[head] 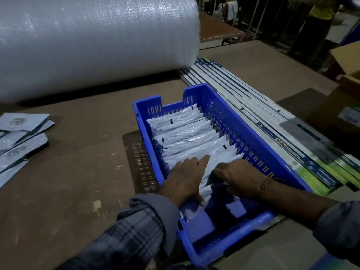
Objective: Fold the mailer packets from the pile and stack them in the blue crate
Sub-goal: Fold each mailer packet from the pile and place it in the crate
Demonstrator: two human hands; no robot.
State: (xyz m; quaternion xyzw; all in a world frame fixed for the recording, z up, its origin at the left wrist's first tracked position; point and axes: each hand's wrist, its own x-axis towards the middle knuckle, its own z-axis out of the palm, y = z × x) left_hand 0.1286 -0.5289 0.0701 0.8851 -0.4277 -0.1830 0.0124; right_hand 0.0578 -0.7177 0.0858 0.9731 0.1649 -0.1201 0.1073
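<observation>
While both hands [187,178] press folded packets [183,131], the crate [251,129] sits full.

1 blue crate [145,121], 1 bubble-wrap roll [93,45], 2 hands: left [185,180], right [238,177]. Roughly 15+ folded mailer packets [185,131] in crate, exact count unclear.

Bubble-wrap roll [93,45] on the table [78,152] — flat boxes [282,129] alongside.
</observation>
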